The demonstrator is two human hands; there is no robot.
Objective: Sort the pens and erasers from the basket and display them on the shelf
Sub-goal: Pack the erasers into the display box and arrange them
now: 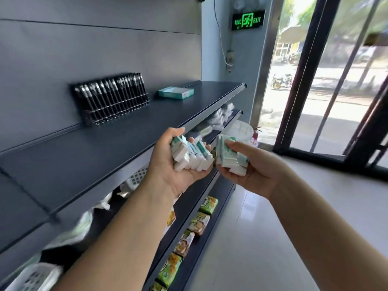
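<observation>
My left hand (168, 164) holds a fanned row of several white erasers (190, 155) with teal sleeves, palm up, just past the front edge of the dark top shelf (100, 148). My right hand (252, 171) grips a second stack of erasers (230, 156) right beside it, thumb on top. On the shelf, a black rack of several black pens (111, 97) leans against the back panel. A teal and white eraser box (176, 92) lies further right on the same shelf.
A white perforated basket (137, 177) sits on the shelf below, another white basket (33, 278) at the lower left. Green and yellow packets (199, 222) line the lowest shelf. Glass doors (327, 80) stand to the right over pale floor.
</observation>
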